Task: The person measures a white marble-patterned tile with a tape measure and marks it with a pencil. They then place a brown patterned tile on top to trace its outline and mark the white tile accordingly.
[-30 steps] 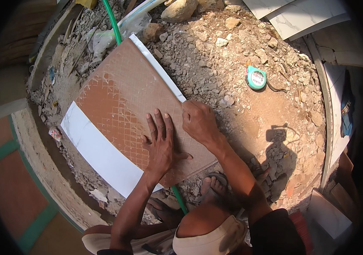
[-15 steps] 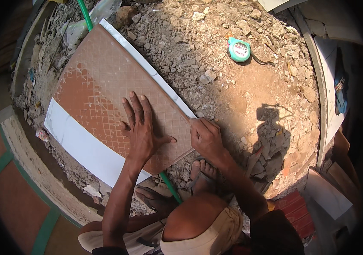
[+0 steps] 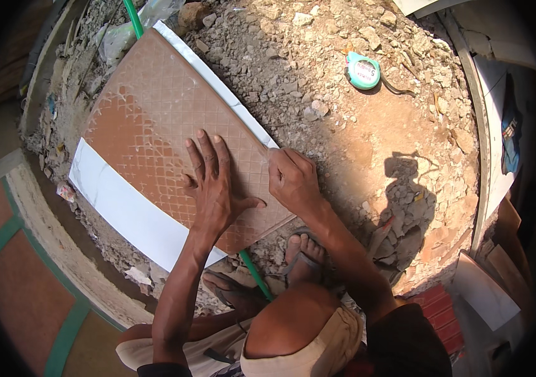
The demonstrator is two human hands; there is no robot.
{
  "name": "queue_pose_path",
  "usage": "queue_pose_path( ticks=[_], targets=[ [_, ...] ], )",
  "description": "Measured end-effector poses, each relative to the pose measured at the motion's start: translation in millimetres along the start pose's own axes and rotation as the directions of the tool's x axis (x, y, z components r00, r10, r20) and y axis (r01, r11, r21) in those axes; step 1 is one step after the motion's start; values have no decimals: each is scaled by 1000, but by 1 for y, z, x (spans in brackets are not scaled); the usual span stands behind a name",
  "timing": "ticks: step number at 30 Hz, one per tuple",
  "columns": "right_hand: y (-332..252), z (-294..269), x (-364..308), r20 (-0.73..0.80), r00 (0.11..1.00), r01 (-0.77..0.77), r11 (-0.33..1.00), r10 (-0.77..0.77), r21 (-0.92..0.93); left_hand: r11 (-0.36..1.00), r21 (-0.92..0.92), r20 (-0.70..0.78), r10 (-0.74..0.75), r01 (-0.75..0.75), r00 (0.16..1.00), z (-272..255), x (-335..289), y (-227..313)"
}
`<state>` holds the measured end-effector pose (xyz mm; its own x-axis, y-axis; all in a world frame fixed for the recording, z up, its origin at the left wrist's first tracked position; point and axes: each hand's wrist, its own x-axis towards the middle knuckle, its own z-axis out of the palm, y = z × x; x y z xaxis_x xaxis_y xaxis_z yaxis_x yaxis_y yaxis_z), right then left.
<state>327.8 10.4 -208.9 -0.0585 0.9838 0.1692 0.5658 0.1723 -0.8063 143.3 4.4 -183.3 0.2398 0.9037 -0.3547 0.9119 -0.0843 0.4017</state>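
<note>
A brown tile [image 3: 155,69], its gridded back facing up, lies over a white tile [image 3: 130,201] with faint grey veins, which shows along two sides. My left hand [image 3: 213,191] presses flat on the brown tile near its close end, fingers spread and thumb out to the right. At the brown tile's right edge, my right hand [image 3: 294,179] is closed with the knuckles up. Whatever its fingers grip there is hidden beneath them. A thin green rod [image 3: 255,274] runs under the tiles and sticks out at both ends.
A turquoise tape measure [image 3: 363,70] lies on the rubble [image 3: 318,63] at the far right. Low walls curve along both sides. Tile pieces [image 3: 483,290] and a red ribbed thing [image 3: 439,314] are at the lower right. My sandalled feet [image 3: 306,254] stand close to the tiles.
My right hand has slid away from me along the brown tile's right edge, up and leftward. My left hand stays spread on the tile. The whole view has shifted slightly.
</note>
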Motion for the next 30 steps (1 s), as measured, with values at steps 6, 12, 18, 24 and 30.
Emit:
queue_pose_path(
  ticks=[6,12,18,24,30],
  targets=[
    [-3,74,118,-60,993,104,995,-103,8,1000,22,14,16,-17,1000,0,-1,-1],
    [9,-7,-2,177,984,2,997,12,-75,1000,15,-20,21,-20,1000,3,0,-2],
    [1,-112,-137,315,911,-201,953,267,-228,999,33,-10,3,-3,1000,3,-1,-1],
    [0,-97,-138,114,953,-270,957,281,-108,998,63,-10,-21,22,1000,3,0,2],
    [10,-76,-130,84,975,-197,975,206,-105,999,42,-12,-17,18,1000,5,-1,0]
  ],
)
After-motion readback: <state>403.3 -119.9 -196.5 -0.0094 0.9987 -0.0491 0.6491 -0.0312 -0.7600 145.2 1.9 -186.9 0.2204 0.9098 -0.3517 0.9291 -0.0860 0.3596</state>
